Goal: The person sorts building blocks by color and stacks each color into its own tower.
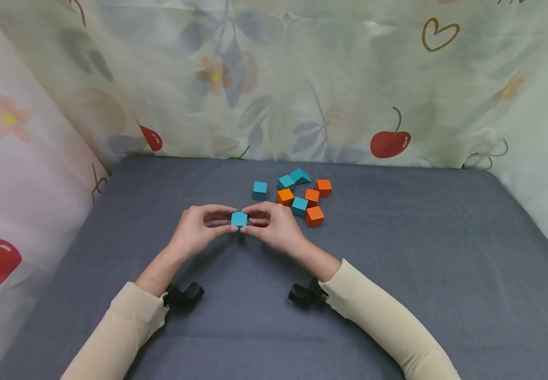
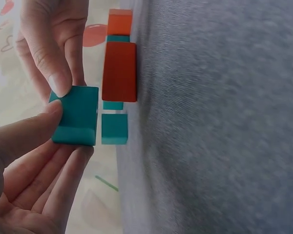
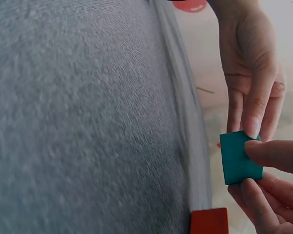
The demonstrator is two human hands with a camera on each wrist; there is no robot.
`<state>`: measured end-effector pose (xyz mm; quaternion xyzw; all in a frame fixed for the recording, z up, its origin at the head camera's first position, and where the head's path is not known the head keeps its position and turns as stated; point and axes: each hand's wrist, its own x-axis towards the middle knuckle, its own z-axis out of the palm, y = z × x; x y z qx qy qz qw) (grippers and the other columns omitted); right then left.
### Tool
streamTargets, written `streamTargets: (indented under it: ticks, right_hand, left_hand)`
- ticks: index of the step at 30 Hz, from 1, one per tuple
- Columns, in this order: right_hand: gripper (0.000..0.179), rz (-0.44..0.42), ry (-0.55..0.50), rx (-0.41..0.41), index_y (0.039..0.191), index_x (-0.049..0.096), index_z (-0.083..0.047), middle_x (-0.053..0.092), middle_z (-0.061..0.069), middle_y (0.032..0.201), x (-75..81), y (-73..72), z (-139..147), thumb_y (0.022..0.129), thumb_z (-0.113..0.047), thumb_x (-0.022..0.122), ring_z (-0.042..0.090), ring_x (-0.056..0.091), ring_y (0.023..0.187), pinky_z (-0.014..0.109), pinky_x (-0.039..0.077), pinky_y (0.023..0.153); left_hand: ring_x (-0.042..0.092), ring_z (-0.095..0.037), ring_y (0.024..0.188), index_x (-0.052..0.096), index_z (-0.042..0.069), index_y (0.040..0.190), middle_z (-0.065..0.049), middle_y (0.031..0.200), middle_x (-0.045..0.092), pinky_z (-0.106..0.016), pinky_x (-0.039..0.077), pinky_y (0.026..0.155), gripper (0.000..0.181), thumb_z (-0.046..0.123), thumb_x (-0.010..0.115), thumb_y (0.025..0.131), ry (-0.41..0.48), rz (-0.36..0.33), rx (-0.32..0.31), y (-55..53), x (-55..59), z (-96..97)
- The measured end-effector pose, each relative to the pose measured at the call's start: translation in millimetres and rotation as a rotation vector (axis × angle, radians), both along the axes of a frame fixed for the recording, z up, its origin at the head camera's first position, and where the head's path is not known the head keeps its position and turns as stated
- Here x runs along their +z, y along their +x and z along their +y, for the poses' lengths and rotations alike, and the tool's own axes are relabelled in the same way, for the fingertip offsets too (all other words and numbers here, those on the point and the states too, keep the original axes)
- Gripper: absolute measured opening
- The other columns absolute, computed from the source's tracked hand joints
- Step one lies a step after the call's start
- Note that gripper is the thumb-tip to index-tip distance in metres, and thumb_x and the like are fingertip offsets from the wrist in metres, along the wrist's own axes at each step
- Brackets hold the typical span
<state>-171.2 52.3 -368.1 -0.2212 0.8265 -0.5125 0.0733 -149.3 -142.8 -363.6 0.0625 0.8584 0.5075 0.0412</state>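
Observation:
A teal block [image 1: 239, 219] is held between both hands, off the cloth. My left hand [image 1: 200, 228] pinches it from the left, its thumb on the near face and fingertips at the side. From the right, my right hand [image 1: 277, 226] pinches the same block. In the left wrist view the two thumbs nearly meet on the face of the teal block [image 2: 78, 114]. The right wrist view shows the teal block [image 3: 238, 158] with fingertips against its opposite edges.
Just beyond the hands lies a teal cube [image 1: 260, 190]. To its right is a loose cluster with an orange cube [image 1: 285, 197], a teal triangular block [image 1: 300, 176] and a red-orange cube [image 1: 314, 216]. A grey cloth [image 1: 397, 274] covers the table, with patterned curtains around it.

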Motion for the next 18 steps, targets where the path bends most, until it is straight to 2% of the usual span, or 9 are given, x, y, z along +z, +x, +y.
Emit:
streamTargets:
  ticks: [8,18]
  right_hand:
    - [0.034,-0.026,0.081,0.01,0.113,0.069,-0.001,0.07,0.014,0.109,-3.5,1.8,-12,0.08,-0.008,0.077,0.02,0.071,0.096,0.022,0.058,0.078]
    - [0.033,-0.061,0.144,0.06,0.113,0.068,-0.003,0.068,0.013,0.112,-7.7,2.7,-22,0.082,-0.007,0.076,0.022,0.068,0.101,0.022,0.057,0.081]
  left_hand:
    - [0.068,-0.026,0.103,0.067,0.002,0.118,-0.017,0.115,0.068,-0.032,0.058,0.083,0.036,0.008,0.074,0.083,-0.02,-0.026,-0.015,4.0,-7.9,-8.8]
    - [0.068,-0.028,0.103,0.066,-0.001,0.117,-0.02,0.114,0.067,-0.031,0.058,0.081,0.035,0.004,0.073,0.083,-0.014,-0.057,-0.036,8.6,-13.6,-18.0]
